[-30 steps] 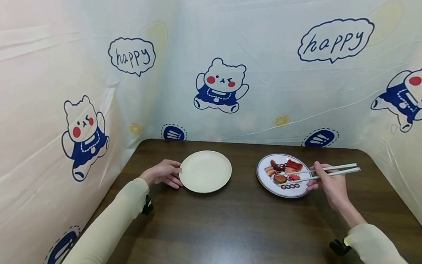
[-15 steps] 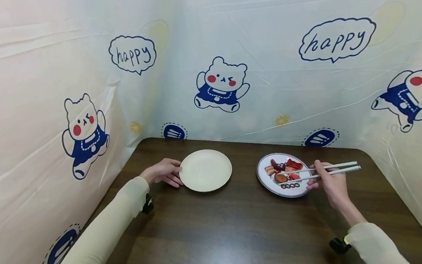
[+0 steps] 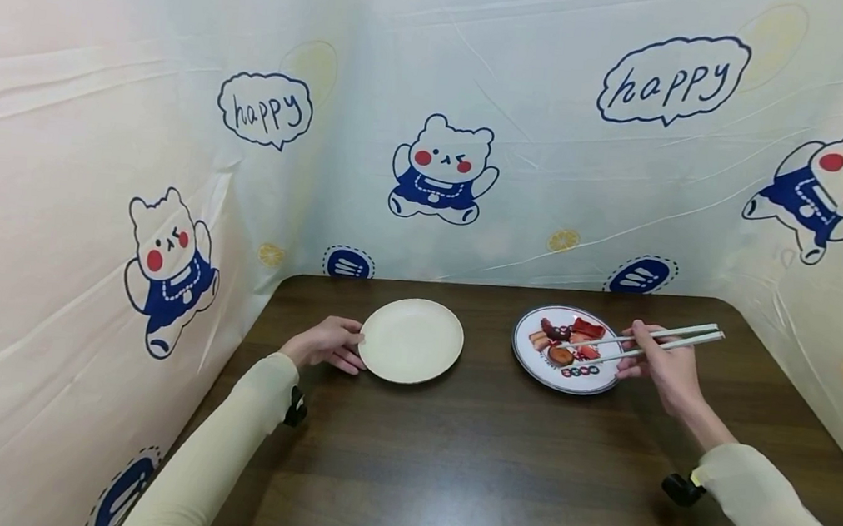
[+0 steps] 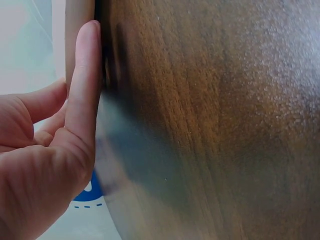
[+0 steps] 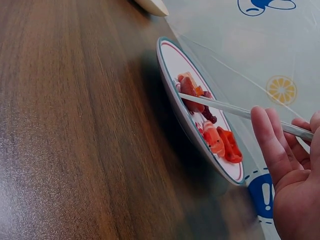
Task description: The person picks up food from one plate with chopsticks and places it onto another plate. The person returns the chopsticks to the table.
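1. In the head view, the cream plate (image 3: 411, 341) is seen left of centre on the brown table (image 3: 441, 465); its rim is pinched at 9 o'clock by the left hand (image 3: 327, 344).
2. By the left wrist view, a straight finger (image 4: 85, 82) is shown against the plate's underside, with the thumb at the opposite face; in the head view that underside is hidden.
3. The patterned plate (image 3: 565, 384) is sited at 3 o'clock from the cream plate. Near its 3 o'clock edge, the white chopsticks (image 3: 689, 334) are gripped by the right hand (image 3: 664, 372).
4. The chopstick tips are extended over the food pieces (image 3: 560, 356); whether anything is pinched between them cannot be told.
5. By the right wrist view, the patterned plate's raised rim is shown side-on; only one chopstick is clearly distinguished.
6. "happy" is read in two speech bubbles on the cloth backdrop (image 3: 543, 81), at 10 and 2 o'clock.
7. An exclamation mark is read on a blue badge (image 5: 260, 192) at 4 o'clock in the right wrist view.
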Tool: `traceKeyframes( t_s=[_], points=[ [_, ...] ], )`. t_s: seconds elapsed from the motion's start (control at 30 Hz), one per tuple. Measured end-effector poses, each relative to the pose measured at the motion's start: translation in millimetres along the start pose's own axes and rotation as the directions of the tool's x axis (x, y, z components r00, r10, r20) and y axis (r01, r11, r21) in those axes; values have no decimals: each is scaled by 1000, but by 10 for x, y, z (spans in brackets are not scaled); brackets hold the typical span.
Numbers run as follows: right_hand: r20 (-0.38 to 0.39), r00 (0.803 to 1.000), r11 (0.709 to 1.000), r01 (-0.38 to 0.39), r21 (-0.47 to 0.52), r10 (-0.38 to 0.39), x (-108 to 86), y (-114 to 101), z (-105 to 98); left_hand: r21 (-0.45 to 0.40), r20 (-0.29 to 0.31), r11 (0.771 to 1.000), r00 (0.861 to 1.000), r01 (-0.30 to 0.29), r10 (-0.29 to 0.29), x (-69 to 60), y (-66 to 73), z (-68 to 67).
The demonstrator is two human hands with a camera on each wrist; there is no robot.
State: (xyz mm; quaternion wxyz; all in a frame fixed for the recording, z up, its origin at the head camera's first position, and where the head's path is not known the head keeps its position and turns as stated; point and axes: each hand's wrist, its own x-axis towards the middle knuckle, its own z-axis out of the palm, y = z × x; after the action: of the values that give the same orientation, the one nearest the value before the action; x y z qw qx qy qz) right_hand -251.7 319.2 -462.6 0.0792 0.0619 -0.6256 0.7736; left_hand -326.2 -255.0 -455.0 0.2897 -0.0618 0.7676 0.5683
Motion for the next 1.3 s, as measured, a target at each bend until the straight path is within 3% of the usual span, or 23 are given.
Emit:
traceKeyframes(
  t_s=[0.57, 1.3],
  points=[
    [-44, 999, 1000, 2, -13, -3, 29, 15, 65, 14, -13, 1000, 1000, -1, 1, -9, 10, 11],
    [-241, 970, 997, -5, 80, 24, 62, 60, 111, 20, -16, 1000, 1000, -10, 10, 3, -6, 0]
  ],
)
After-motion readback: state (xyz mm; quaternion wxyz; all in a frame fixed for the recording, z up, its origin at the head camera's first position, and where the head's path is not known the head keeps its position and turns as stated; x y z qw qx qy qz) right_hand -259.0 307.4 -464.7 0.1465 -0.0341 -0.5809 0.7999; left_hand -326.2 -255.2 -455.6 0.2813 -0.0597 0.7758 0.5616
